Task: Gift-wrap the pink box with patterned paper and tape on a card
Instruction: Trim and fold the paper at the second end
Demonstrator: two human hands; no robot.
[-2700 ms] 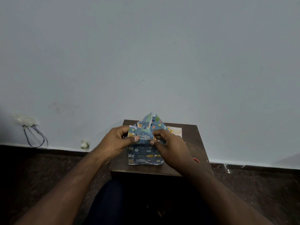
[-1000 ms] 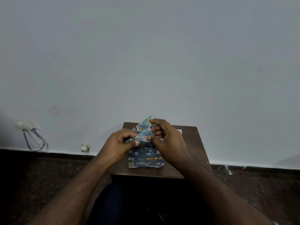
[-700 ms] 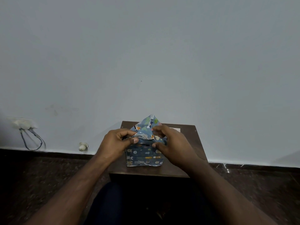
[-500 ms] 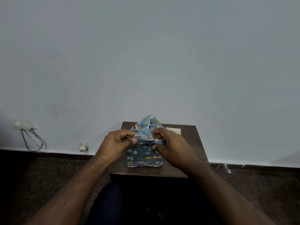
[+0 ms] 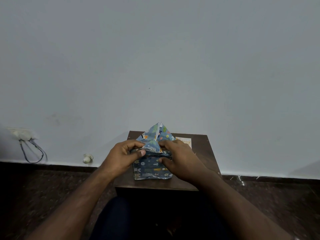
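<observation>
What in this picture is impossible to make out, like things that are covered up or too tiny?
- Pink box: wholly hidden under the patterned paper, head view.
- Card: partly behind the right hand; its print is too small to read.
- Tape: none can be told apart.
- Left hand: its fingertips are tucked behind the paper fold.

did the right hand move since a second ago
Yes. The right hand has dropped from the paper flap's tip to the fold, uncovering the card.
</observation>
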